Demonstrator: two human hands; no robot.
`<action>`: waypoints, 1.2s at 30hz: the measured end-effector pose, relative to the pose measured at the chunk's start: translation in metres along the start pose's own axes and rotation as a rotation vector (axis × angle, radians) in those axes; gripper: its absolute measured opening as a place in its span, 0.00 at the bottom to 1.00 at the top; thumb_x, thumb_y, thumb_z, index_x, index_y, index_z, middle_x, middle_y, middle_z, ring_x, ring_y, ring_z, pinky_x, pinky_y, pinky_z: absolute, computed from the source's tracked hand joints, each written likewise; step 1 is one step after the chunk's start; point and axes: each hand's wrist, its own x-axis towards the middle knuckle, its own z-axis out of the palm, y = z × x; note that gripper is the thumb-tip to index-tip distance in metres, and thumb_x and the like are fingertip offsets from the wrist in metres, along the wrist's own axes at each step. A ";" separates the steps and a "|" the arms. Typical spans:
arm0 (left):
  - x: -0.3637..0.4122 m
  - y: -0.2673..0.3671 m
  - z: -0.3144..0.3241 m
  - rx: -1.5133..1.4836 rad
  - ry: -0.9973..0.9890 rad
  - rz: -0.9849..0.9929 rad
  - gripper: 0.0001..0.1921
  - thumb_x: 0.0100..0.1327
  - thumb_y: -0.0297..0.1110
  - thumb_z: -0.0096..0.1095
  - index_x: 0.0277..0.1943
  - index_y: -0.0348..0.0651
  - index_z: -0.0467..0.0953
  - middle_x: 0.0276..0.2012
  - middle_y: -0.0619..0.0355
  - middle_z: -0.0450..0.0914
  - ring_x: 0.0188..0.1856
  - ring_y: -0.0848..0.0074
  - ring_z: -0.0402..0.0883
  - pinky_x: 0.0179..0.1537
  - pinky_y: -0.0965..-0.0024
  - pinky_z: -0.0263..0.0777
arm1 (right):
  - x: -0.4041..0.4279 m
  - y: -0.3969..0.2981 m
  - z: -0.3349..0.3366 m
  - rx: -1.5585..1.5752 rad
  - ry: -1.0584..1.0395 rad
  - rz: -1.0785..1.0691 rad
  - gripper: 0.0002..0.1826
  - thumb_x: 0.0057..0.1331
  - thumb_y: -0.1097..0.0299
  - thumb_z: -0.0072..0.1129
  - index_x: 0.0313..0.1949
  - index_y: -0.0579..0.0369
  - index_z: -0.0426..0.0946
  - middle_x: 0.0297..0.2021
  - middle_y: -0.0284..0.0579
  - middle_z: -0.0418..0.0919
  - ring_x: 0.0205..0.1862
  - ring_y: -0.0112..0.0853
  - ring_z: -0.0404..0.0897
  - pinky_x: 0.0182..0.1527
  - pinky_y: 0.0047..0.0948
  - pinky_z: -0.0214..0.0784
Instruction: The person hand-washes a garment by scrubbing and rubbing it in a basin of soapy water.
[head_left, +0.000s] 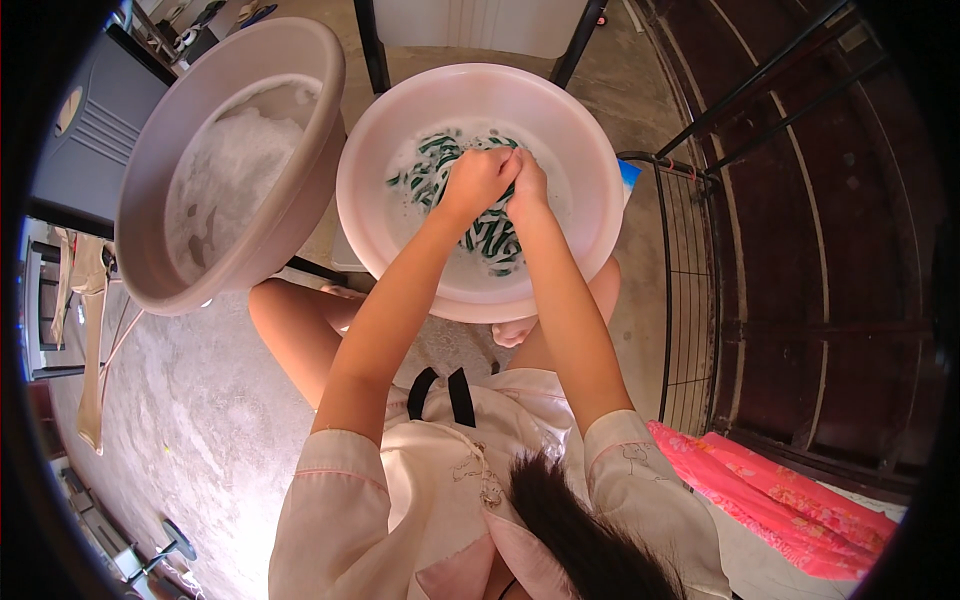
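Observation:
A pink plastic basin (375, 180) stands before me with sudsy water in it. Green-and-white striped cloth (491, 244) lies bunched in the water, partly under foam. Above the basin's middle, my left hand (480, 176) is closed on the striped cloth, its fingers curled against the other hand. My right hand (527, 180) presses against it from the right side, also closed on the cloth. Most of the gripped part is hidden by the hands.
A larger basin (322, 150) with foamy water stands tilted in view at the left. Chairs stand behind both basins. To the right are a black metal rack (666, 300), dark wooden panels (795, 225) and a red floral cloth (780, 502). My knees flank the pink basin's near side.

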 end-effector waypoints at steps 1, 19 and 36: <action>0.000 0.001 -0.001 0.006 0.003 0.001 0.13 0.54 0.35 0.51 0.20 0.35 0.70 0.15 0.44 0.68 0.18 0.54 0.67 0.20 0.65 0.63 | 0.001 0.000 0.000 -0.005 -0.004 -0.004 0.18 0.58 0.59 0.45 0.42 0.59 0.67 0.42 0.41 0.68 0.47 0.28 0.64 0.49 0.27 0.53; 0.006 0.000 -0.009 0.100 0.145 -0.342 0.16 0.55 0.39 0.47 0.19 0.36 0.72 0.13 0.46 0.69 0.17 0.55 0.68 0.21 0.62 0.63 | -0.007 -0.006 0.006 -0.498 -0.162 0.019 0.29 0.55 0.54 0.47 0.49 0.66 0.63 0.53 0.49 0.60 0.56 0.33 0.56 0.54 0.29 0.46; 0.007 0.000 -0.008 0.009 0.030 -0.317 0.15 0.55 0.39 0.47 0.22 0.37 0.73 0.16 0.45 0.70 0.20 0.53 0.69 0.24 0.62 0.64 | 0.001 -0.002 0.004 -0.416 -0.124 0.012 0.31 0.55 0.52 0.47 0.50 0.65 0.61 0.54 0.48 0.58 0.58 0.32 0.53 0.56 0.29 0.43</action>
